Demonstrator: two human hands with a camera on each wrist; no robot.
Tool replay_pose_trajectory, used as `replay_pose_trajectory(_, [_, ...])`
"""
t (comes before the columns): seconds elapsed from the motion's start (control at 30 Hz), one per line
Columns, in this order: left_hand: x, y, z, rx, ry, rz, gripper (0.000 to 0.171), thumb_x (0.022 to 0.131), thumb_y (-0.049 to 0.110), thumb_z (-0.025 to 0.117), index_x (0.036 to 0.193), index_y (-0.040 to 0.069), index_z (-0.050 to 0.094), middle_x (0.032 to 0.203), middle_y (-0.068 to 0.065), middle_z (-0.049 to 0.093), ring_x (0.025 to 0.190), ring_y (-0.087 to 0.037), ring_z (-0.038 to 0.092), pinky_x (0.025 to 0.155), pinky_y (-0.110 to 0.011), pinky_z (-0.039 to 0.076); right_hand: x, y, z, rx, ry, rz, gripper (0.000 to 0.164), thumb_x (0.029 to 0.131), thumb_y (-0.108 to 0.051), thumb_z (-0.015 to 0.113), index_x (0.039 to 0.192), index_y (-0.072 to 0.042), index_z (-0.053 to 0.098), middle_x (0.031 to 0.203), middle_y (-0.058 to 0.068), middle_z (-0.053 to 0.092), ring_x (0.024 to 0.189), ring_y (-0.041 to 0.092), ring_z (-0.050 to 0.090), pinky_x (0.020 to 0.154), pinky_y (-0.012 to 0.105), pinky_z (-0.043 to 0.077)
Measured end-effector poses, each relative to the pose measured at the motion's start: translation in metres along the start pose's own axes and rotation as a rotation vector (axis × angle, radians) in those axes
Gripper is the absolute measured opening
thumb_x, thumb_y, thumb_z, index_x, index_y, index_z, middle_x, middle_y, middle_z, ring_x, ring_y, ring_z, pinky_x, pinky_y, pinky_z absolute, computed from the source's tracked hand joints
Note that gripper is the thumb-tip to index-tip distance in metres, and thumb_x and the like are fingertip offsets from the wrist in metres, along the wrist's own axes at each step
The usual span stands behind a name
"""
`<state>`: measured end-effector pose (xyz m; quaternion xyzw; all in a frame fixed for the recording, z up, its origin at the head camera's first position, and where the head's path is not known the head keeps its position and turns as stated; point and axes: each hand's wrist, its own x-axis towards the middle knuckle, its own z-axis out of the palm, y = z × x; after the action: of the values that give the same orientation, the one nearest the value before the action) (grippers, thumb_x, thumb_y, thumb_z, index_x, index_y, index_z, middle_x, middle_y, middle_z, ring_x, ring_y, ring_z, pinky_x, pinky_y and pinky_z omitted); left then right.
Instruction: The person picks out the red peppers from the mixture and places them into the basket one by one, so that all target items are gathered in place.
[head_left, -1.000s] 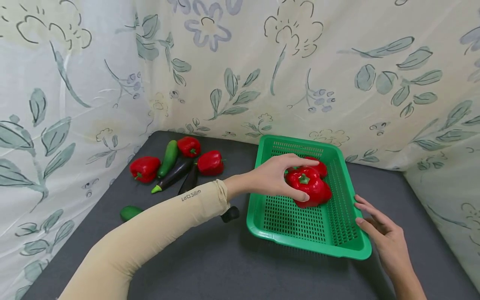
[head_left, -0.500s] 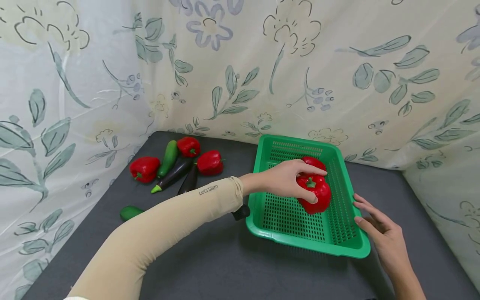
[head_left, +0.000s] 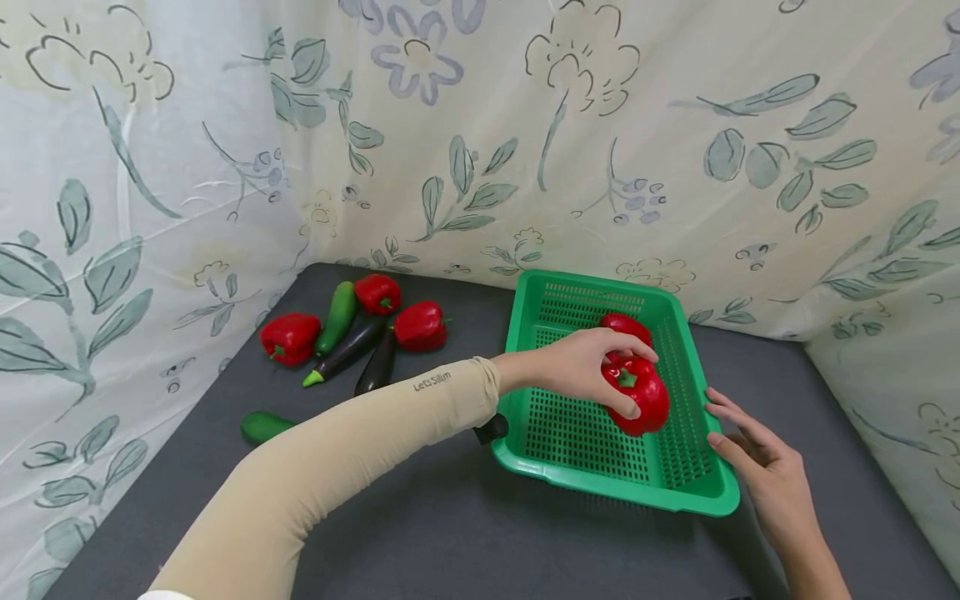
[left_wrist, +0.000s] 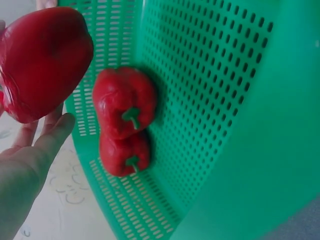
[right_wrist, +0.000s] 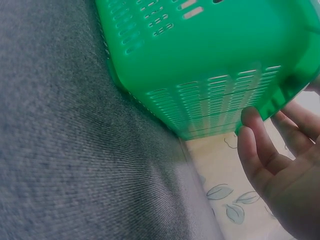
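My left hand [head_left: 577, 367] holds a glossy red bell pepper [head_left: 643, 400] over the right part of a green slotted plastic basket [head_left: 528, 471], with the pepper's green stem facing me. In the left wrist view, the held bell pepper [left_wrist: 45, 60] is large at the left, above the fingers of the left hand [left_wrist: 32, 155]. Two other red bell peppers lie side by side inside the basket, a nearer one [left_wrist: 122, 102] and a farther one [left_wrist: 125, 155]. On the basket's right side, my right hand [head_left: 765, 475] grips the rim, some fingertips tucked under it in the right wrist view.
Left on the dark grey table [head_left: 420, 517] lie red bell peppers [head_left: 290, 337], two dark eggplants [head_left: 348, 346] and a cucumber [head_left: 337, 317]. A second cucumber [head_left: 264, 427] is partly behind the left sleeve [head_left: 322, 467]. Floral curtain [head_left: 480, 208] surrounds the table's back and sides.
My left hand has moved right and slightly toward me with the bell pepper, which now covers most of the ones behind it. The right hand has stayed at the basket's rim.
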<state>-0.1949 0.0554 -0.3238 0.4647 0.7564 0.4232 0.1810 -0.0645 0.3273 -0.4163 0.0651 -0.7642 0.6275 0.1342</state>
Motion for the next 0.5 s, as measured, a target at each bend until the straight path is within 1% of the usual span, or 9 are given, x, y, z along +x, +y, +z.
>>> replay_pose_trajectory(0.23, [0.003,-0.002,0.005,0.023,-0.014,-0.004,0.066,0.074,0.016,0.087,0.133,0.014,0.056,0.119,0.007,0.053,0.105,-0.003,0.047,0.072,-0.017,0.052,0.0,0.001,0.001,-0.023,0.011,-0.01,0.042,0.096,0.002,0.061,0.136,0.008,0.052,0.148,0.008,0.046,0.125,0.012,0.051,0.084,0.017,0.048])
replay_pose_trajectory(0.43, [0.006,-0.002,0.01,0.024,-0.024,-0.019,0.066,0.074,0.017,0.087,0.133,0.014,0.056,0.118,0.007,0.053,0.105,-0.003,0.047,0.072,-0.017,0.052,0.0,0.003,0.001,-0.024,0.012,-0.011,0.042,0.096,0.001,0.061,0.136,0.008,0.052,0.148,0.007,0.047,0.12,0.012,0.055,0.084,0.017,0.048])
replay_pose_trajectory(0.5, [0.008,-0.003,0.011,0.025,-0.03,-0.024,0.065,0.075,0.018,0.086,0.132,0.014,0.056,0.118,0.007,0.053,0.105,-0.003,0.047,0.071,-0.018,0.052,-0.001,0.004,0.001,-0.016,0.012,-0.007,0.042,0.096,0.001,0.061,0.136,0.008,0.052,0.148,0.006,0.047,0.113,0.013,0.058,0.082,0.016,0.049])
